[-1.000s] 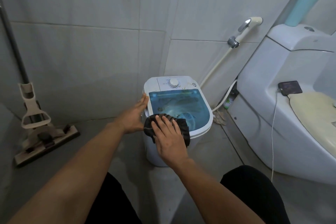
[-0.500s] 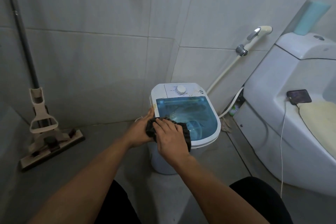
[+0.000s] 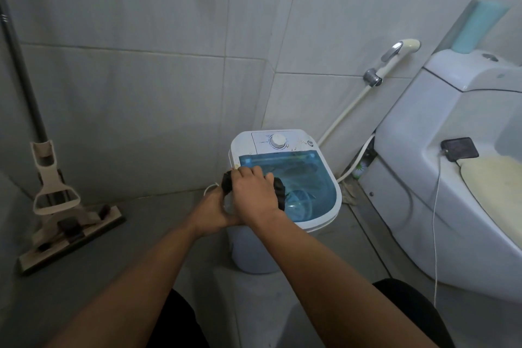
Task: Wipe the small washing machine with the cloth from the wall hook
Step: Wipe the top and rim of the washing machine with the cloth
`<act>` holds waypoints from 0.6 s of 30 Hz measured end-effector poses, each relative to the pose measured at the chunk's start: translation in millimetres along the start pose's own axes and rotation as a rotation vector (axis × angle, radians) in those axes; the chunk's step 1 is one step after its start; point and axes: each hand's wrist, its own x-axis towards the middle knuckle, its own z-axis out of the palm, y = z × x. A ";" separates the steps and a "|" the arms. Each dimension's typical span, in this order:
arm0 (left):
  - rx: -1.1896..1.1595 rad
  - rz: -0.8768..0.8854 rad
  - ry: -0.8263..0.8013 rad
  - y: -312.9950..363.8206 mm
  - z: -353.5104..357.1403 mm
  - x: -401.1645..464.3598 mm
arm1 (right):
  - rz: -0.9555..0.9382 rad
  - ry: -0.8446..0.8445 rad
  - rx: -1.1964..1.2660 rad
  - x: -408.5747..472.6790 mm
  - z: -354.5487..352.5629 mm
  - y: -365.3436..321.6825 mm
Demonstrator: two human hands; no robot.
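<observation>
the right hand (image 3: 255, 192) covers most of the dark cloth (image 3: 279, 192); only its left and right ends show. the right hand and wrist hide the fingers of the left hand (image 3: 210, 213), so its grip cannot be told. both hands hide the near left corner of the washing machine (image 3: 310, 217). the print around the dial (image 3: 278, 140) is too small to read. the contents under the blue lid (image 3: 310, 181) are blurred. the mop (image 3: 56, 206) handle is cut off by the top left edge. the toilet (image 3: 423, 178) is cut off by the right edge. the phone (image 3: 459, 149) screen is dark; its cable (image 3: 436, 220) ends out of sight behind the right knee (image 3: 409, 311). the item in the gap behind the toilet cannot be identified.
</observation>
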 end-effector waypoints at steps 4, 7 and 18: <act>-0.054 -0.031 -0.002 6.2 -0.1 -2.5 | -0.020 -0.017 -0.044 24.7 1.8 -4.3; -0.066 -0.042 -0.027 12.6 -1.9 -3.0 | -0.032 -0.017 -0.034 45.2 11.7 -5.4; 0.028 -0.009 -0.034 13.7 -5.4 -0.4 | -0.038 -0.036 0.070 104.9 32.7 8.6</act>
